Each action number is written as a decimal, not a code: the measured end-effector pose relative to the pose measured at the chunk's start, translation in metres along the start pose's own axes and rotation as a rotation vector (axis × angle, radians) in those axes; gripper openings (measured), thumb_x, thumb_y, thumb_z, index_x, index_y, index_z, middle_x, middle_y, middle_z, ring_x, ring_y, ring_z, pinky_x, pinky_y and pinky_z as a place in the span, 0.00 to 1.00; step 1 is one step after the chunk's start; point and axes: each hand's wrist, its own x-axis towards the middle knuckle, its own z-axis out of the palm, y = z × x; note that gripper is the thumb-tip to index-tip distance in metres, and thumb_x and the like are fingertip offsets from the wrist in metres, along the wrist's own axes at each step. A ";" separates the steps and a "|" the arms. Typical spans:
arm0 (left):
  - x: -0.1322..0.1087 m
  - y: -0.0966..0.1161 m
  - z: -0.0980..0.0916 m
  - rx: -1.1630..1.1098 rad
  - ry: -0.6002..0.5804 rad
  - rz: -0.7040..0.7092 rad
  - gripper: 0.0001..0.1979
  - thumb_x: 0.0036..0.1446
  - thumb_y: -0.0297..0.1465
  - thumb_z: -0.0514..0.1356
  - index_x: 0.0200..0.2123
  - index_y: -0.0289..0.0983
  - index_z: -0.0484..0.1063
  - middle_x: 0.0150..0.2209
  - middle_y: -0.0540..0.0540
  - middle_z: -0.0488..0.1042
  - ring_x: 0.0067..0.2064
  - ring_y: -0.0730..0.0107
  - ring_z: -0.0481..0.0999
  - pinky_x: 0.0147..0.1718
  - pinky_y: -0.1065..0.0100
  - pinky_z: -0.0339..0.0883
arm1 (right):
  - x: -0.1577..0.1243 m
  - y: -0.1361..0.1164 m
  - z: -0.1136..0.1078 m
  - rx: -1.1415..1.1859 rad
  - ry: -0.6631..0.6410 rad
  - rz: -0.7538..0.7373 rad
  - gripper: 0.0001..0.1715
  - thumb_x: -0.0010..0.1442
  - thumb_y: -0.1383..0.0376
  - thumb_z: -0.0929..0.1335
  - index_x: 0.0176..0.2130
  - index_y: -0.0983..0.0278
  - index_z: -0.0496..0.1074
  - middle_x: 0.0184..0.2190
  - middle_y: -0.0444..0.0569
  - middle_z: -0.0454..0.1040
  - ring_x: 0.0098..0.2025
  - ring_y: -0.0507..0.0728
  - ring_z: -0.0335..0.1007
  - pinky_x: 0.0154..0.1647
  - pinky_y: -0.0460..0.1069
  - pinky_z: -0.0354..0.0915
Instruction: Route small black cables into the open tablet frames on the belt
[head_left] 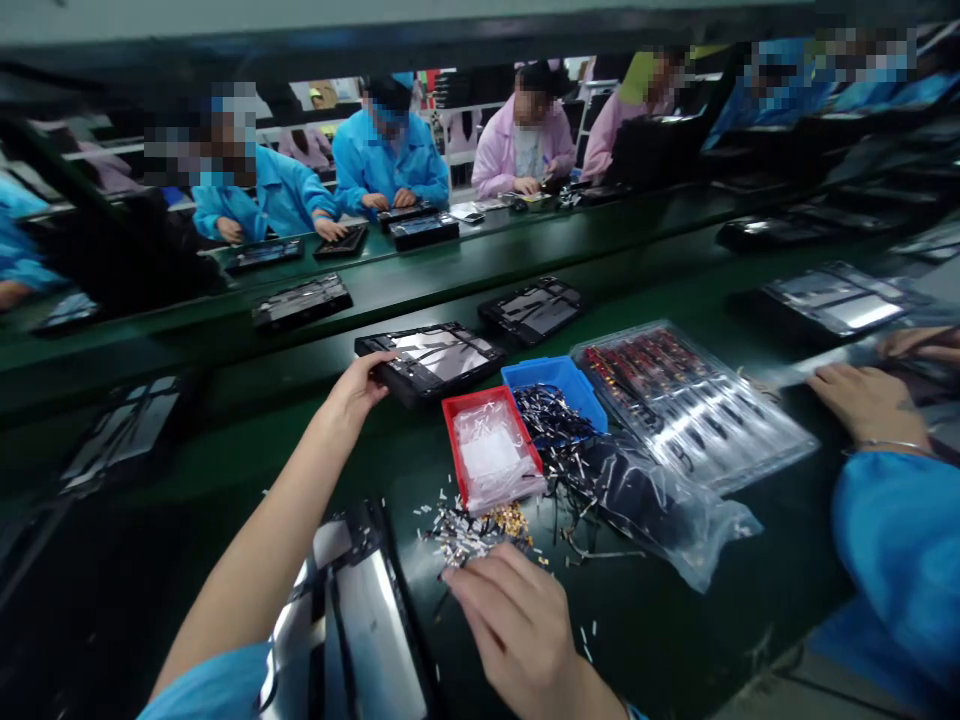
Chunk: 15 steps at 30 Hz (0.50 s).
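Observation:
My left hand reaches forward and grips the near left corner of a black tablet frame lying on the green belt. My right hand rests low on the bench, fingers curled over a heap of small silver and gold parts; what it pinches is hidden. A second frame with a silver back lies close to me between my arms. A red bin with a clear bag sits beside a blue bin of dark cable pieces.
A clear blister tray with red and black parts lies right of the bins, a plastic bag in front of it. A co-worker's hand and blue sleeve are at right. More frames ride the belt; several people work opposite.

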 end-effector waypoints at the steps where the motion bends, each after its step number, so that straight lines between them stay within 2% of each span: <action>1: -0.019 0.003 -0.017 -0.015 0.024 0.025 0.08 0.41 0.18 0.65 0.29 0.30 0.72 0.23 0.47 0.73 0.23 0.73 0.73 0.21 0.77 0.68 | 0.000 -0.001 -0.001 0.022 -0.016 0.022 0.13 0.57 0.81 0.64 0.38 0.70 0.73 0.27 0.52 0.75 0.30 0.54 0.68 0.29 0.48 0.68; 5: -0.119 0.002 -0.107 -0.054 0.171 0.106 0.06 0.40 0.20 0.65 0.23 0.32 0.71 0.22 0.49 0.72 0.21 0.74 0.71 0.17 0.78 0.65 | 0.002 -0.002 -0.006 0.094 -0.029 0.065 0.11 0.57 0.80 0.65 0.34 0.66 0.71 0.27 0.48 0.75 0.31 0.52 0.70 0.33 0.47 0.68; 7: -0.174 -0.012 -0.151 -0.067 0.260 0.111 0.06 0.38 0.21 0.66 0.22 0.32 0.71 0.22 0.49 0.72 0.21 0.73 0.71 0.15 0.78 0.63 | 0.002 -0.001 -0.007 0.098 -0.030 0.092 0.12 0.57 0.79 0.65 0.33 0.65 0.72 0.27 0.45 0.75 0.30 0.51 0.70 0.32 0.46 0.67; 9: -0.223 -0.036 -0.188 -0.094 0.329 0.129 0.09 0.38 0.24 0.68 0.27 0.34 0.74 0.26 0.48 0.75 0.23 0.71 0.72 0.15 0.77 0.64 | 0.001 0.003 -0.005 0.102 -0.036 0.169 0.09 0.57 0.77 0.67 0.31 0.63 0.73 0.26 0.44 0.75 0.27 0.50 0.68 0.28 0.45 0.65; 12: -0.281 -0.082 -0.220 -0.124 0.387 0.094 0.16 0.38 0.29 0.72 0.33 0.34 0.76 0.31 0.46 0.77 0.27 0.68 0.75 0.17 0.76 0.66 | -0.001 0.009 0.001 0.151 -0.015 0.407 0.02 0.55 0.68 0.71 0.29 0.63 0.74 0.24 0.43 0.74 0.23 0.50 0.66 0.25 0.45 0.63; 14: -0.308 -0.113 -0.228 -0.159 0.356 0.011 0.19 0.37 0.32 0.74 0.34 0.35 0.76 0.33 0.45 0.78 0.31 0.63 0.77 0.21 0.73 0.70 | 0.000 0.008 0.005 0.234 0.003 0.569 0.06 0.52 0.63 0.73 0.28 0.63 0.75 0.24 0.45 0.75 0.24 0.52 0.69 0.27 0.47 0.65; 15: -0.317 -0.128 -0.231 -0.193 0.301 -0.044 0.20 0.37 0.34 0.75 0.36 0.36 0.77 0.35 0.44 0.78 0.35 0.59 0.78 0.24 0.71 0.72 | 0.002 0.006 0.008 0.283 0.001 0.628 0.08 0.50 0.61 0.73 0.27 0.64 0.74 0.24 0.46 0.76 0.25 0.53 0.70 0.28 0.47 0.65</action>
